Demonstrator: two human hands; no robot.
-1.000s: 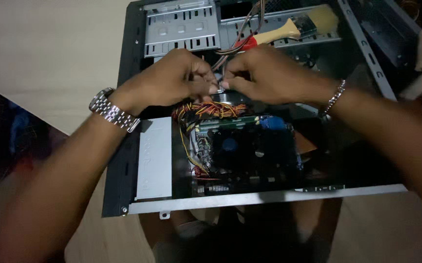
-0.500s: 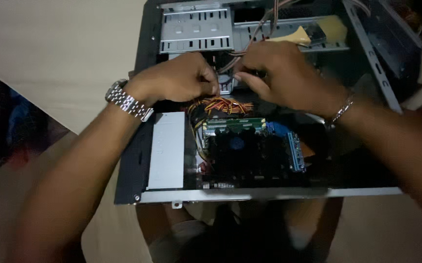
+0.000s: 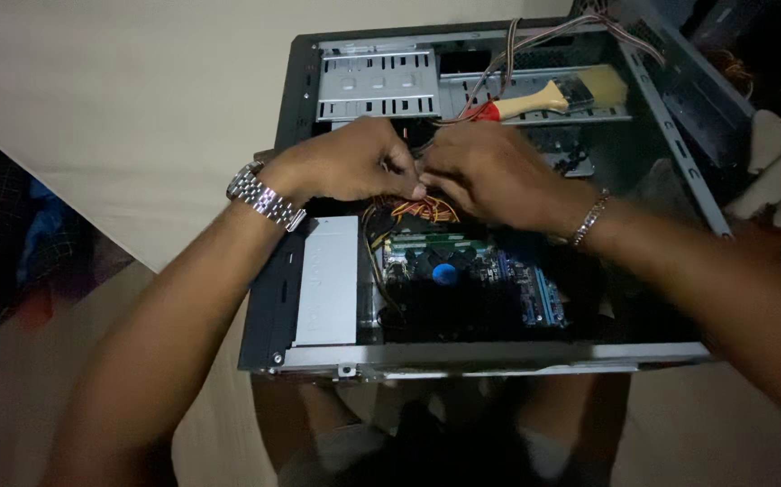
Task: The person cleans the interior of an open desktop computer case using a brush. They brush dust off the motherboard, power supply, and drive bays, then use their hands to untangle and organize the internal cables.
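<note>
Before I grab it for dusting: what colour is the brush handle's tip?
Red, on a pale wooden brush, clearest in the head view.

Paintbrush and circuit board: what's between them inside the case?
In the head view, both hands, left and right, lie between the paintbrush and circuit board, over orange wires.

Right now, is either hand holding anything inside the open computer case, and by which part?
Both the left hand and right hand pinch at the cable bundle where their fingertips meet; the exact hold is hidden.
</note>
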